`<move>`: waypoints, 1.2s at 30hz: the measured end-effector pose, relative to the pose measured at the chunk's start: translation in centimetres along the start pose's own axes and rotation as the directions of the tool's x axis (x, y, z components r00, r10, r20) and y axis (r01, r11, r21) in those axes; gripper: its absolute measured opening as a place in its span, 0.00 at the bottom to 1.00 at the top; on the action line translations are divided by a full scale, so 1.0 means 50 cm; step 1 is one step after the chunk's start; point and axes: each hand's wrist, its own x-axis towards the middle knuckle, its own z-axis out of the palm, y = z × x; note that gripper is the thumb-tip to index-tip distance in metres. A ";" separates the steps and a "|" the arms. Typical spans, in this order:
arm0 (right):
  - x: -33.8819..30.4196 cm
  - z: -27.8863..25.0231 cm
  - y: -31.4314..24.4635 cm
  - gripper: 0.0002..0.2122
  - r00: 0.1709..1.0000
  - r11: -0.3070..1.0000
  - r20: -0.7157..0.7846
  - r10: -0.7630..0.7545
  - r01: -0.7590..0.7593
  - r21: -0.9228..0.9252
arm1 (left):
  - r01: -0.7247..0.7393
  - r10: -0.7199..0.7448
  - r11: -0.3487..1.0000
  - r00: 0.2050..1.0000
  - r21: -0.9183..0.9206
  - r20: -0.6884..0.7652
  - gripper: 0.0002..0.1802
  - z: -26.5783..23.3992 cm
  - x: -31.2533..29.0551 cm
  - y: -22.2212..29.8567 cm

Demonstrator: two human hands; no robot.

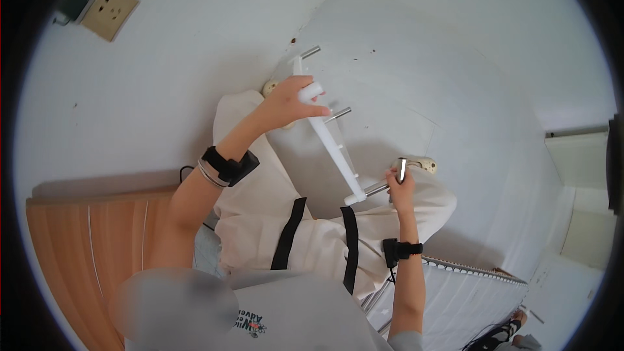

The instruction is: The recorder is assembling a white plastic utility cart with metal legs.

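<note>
Head view: I have a white frame (333, 149) held slanting above the floor (403, 65), between the legs of the pale trousers (240, 123). My left grip (292, 103) is wrapped round its upper part; my right grip (402, 190) pinches a shiny metal tube (403, 168) beside its lower end. An upper rod (312, 52) and middle rod (339, 114) already stick out, so I judge it partly assembled; whether the lower rod (377, 189) is fully seated, I cannot tell. Farther left stands a wooden panel (71, 240).

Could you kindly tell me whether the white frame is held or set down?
Held: the left hand grasps the white frame toward its upper end.
</note>
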 end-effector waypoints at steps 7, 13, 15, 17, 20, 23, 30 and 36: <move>-0.007 -0.010 -0.079 0.09 0.995 0.993 0.013 -0.100 0.099 0.064 | 0.091 -0.118 0.979 0.983 0.185 0.143 0.42 -0.067 -0.036 0.087; -0.021 -0.005 -0.105 0.09 0.993 0.992 0.013 -0.116 0.115 0.057 | -0.090 0.096 0.978 0.995 0.188 -0.021 0.38 -0.059 -0.086 0.069; -0.017 -0.020 -0.101 0.11 0.993 0.993 -0.044 -0.114 0.112 -0.030 | -0.180 0.187 0.978 0.981 0.105 -0.057 0.29 -0.056 -0.102 0.079; -0.001 -0.050 -0.104 0.12 0.962 0.951 -0.102 -0.253 0.228 -0.211 | -0.237 0.246 0.963 0.968 0.128 -0.058 0.28 -0.065 -0.111 0.098; -0.021 -0.066 -0.192 0.13 0.937 0.925 -0.205 -0.283 0.210 -0.317 | -0.298 0.313 0.939 0.947 0.174 -0.066 0.24 -0.077 -0.124 0.131; -0.075 -0.077 -0.321 0.12 0.940 0.961 -0.200 -0.275 0.268 -0.063 | -0.354 0.372 0.915 0.926 0.195 -0.067 0.21 -0.068 -0.135 0.145; -0.147 -0.017 -0.464 0.14 0.507 0.387 0.318 -0.801 0.844 -0.371 | -0.506 0.501 0.820 0.860 0.268 0.094 0.20 -0.030 -0.130 0.147; -0.151 0.039 -0.430 0.14 0.388 0.153 0.449 -0.805 0.866 -0.475 | -0.493 0.461 0.810 0.870 0.317 0.174 0.18 0.008 -0.150 0.123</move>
